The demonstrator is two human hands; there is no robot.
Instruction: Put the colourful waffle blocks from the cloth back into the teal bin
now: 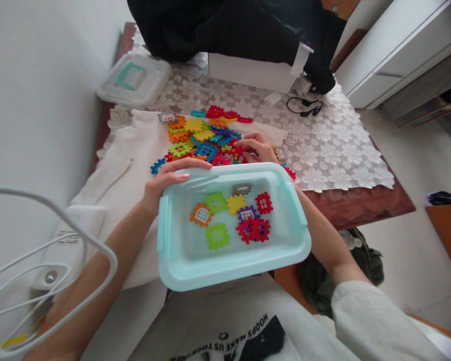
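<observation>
My left hand point(172, 176) is closed on the far left rim of a light teal plastic bin point(180, 273), which is tilted towards me. Inside the bin lie several notched plastic building blocks: a lime green block point(217, 236), an orange block point(201, 214) with a window pattern, a yellow block point(235, 204), a red block point(264, 203) and others. Beyond the bin's far rim, my right hand point(258, 149) reaches into a pile of colourful blocks point(206, 150). Its fingers are curled against red blocks; the bin partly covers this hand, and what its fingertips hold is unclear.
A clear lid point(135, 80) with a teal handle lies at the back left. A white box point(250, 72) under black cloth point(229, 30) stands at the back, beside a black cable point(304, 108). A lace cloth point(334, 145) covers the table. A white wire frame point(108, 260) is at near left.
</observation>
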